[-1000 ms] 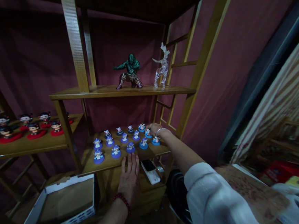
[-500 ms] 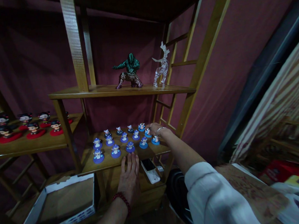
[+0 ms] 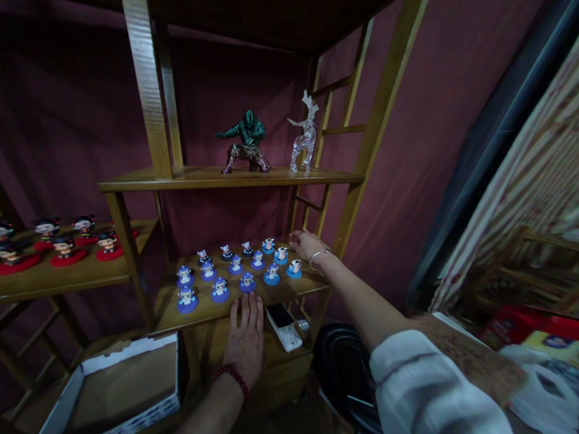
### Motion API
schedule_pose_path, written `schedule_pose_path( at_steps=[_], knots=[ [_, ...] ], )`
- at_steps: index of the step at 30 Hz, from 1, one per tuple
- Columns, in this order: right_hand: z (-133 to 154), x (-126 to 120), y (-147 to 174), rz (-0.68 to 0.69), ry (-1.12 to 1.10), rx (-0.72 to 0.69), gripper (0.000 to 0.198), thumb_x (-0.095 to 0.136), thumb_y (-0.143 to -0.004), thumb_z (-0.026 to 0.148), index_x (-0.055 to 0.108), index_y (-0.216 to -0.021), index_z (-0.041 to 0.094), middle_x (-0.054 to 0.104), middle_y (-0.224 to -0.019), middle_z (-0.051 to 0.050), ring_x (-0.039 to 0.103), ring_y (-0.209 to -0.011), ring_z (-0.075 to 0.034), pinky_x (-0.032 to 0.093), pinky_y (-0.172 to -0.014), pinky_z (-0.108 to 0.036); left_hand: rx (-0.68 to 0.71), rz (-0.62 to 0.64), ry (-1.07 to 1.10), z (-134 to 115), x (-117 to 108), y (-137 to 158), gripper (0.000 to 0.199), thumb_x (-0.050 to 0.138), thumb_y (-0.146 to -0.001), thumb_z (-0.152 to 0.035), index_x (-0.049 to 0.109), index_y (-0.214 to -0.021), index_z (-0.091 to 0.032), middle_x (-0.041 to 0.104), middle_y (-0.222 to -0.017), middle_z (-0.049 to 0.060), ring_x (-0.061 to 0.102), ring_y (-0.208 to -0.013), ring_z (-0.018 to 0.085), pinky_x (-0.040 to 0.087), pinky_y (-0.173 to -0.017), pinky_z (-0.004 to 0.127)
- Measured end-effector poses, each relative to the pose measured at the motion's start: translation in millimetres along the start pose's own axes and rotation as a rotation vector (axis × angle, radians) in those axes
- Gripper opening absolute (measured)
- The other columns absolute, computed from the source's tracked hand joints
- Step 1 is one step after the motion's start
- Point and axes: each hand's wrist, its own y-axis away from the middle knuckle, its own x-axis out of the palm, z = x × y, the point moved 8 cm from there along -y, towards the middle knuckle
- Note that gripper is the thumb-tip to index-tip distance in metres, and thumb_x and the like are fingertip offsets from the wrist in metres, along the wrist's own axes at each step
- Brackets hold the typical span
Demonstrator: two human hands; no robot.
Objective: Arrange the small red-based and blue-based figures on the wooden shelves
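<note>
Several small figurines on round bases stand in rows on the lower wooden shelf (image 3: 169,313). My left hand (image 3: 246,337) rests with outstretched fingers at the shelf's front edge, just below a purple-based figurine (image 3: 247,282). At the right end, my right hand (image 3: 306,246) hovers with loosely bent fingers and nothing visible in them. It is beside a blue-based figurine (image 3: 281,255), with a small gap between them. Another blue-based figurine (image 3: 294,268) stands below that hand. Dark-based figurines (image 3: 226,252) form part of the back row.
Above are a crouching green figure (image 3: 246,142) and a clear deer statue (image 3: 304,135). Red-based figurines (image 3: 65,249) stand on the left shelf. An open cardboard box (image 3: 129,417) lies lower left. A white-cased device (image 3: 284,328) and a black stool (image 3: 346,373) are below.
My right hand has drawn back to the right from the blue-based figurine, leaving it standing. My left hand stays at the shelf edge. The view has shifted slightly.
</note>
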Motion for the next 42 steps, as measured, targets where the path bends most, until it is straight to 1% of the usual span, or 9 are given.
schedule_pose_path(
  at_steps=[5,8,14,19,23,28,31,35,42],
  knots=[
    [-9,-6,22,-0.109,-0.073,0.064,0.031,0.048,-0.081,0.022,0.056,-0.111,0.02,0.066,-0.102,-0.004,0.06,-0.095,-0.017,0.045,-0.08,-0.024,0.045,0.126,0.051,-1,-6,0,0.079,0.047,-0.068,-0.031,0.024,-0.135,0.003,0.024,-0.143,0.023,0.016,-0.132,0.036,0.008,-0.108,0.052],
    [-15,-3,37,-0.15,-0.119,0.092,0.033,0.049,-0.08,0.02,0.055,-0.112,0.02,0.066,-0.103,-0.004,0.061,-0.095,-0.015,0.045,-0.081,-0.022,0.044,0.184,0.06,0,-10,0,0.081,0.048,-0.068,-0.032,0.021,-0.136,0.003,0.021,-0.144,0.023,0.014,-0.132,0.036,0.008,-0.108,0.052],
    [-29,17,69,-0.196,-0.262,0.165,0.043,0.05,-0.076,0.015,0.048,-0.119,0.019,0.066,-0.102,-0.004,0.062,-0.094,-0.016,0.046,-0.083,-0.024,0.048,0.203,0.041,0,-14,1,0.08,0.047,-0.069,-0.033,0.02,-0.136,0.003,0.019,-0.144,0.023,0.014,-0.133,0.036,0.007,-0.108,0.052],
    [-31,38,87,-0.164,-0.354,0.155,0.057,0.055,-0.074,0.02,0.038,-0.128,0.021,0.064,-0.106,-0.004,0.06,-0.097,-0.017,0.045,-0.085,-0.027,0.053,0.221,0.025,0,-15,1,0.082,0.048,-0.068,-0.032,0.02,-0.136,0.003,0.019,-0.144,0.023,0.012,-0.133,0.037,0.006,-0.108,0.052],
    [-23,44,90,-0.167,-0.32,0.13,0.067,0.063,-0.069,0.026,0.035,-0.13,0.02,0.062,-0.109,-0.007,0.059,-0.1,-0.019,0.044,-0.086,-0.029,0.052,0.221,0.038,0,-16,1,0.082,0.048,-0.068,-0.033,0.02,-0.136,0.003,0.02,-0.144,0.024,0.013,-0.133,0.037,0.006,-0.108,0.052],
    [-16,45,88,-0.213,-0.254,0.15,0.071,0.064,-0.068,0.033,0.034,-0.131,0.016,0.06,-0.112,-0.011,0.055,-0.106,-0.023,0.042,-0.089,-0.032,0.05,0.187,0.061,1,-17,1,0.081,0.047,-0.068,-0.033,0.021,-0.136,0.003,0.022,-0.144,0.023,0.014,-0.133,0.035,0.005,-0.108,0.051],
    [-15,45,88,-0.23,-0.199,0.189,0.071,0.063,-0.069,0.036,0.034,-0.131,0.017,0.058,-0.115,-0.011,0.052,-0.11,-0.024,0.041,-0.089,-0.033,0.045,0.198,0.061,1,-16,1,0.082,0.047,-0.067,-0.033,0.021,-0.136,0.002,0.021,-0.144,0.023,0.014,-0.133,0.036,0.005,-0.108,0.051],
    [-14,46,88,-0.2,-0.133,0.244,0.066,0.061,-0.072,0.038,0.036,-0.129,0.017,0.059,-0.112,-0.012,0.053,-0.108,-0.025,0.04,-0.088,-0.034,0.05,0.196,0.052,1,-17,1,0.081,0.047,-0.068,-0.033,0.021,-0.136,0.002,0.02,-0.144,0.023,0.013,-0.133,0.035,0.005,-0.108,0.051],
    [-13,47,86,-0.186,-0.121,0.251,0.059,0.061,-0.072,0.038,0.042,-0.123,0.016,0.063,-0.106,-0.012,0.053,-0.107,-0.026,0.04,-0.087,-0.034,0.052,0.187,0.054,0,-15,1,0.082,0.049,-0.068,-0.032,0.021,-0.136,0.003,0.02,-0.144,0.024,0.013,-0.133,0.037,0.004,-0.108,0.052]
  ],
)
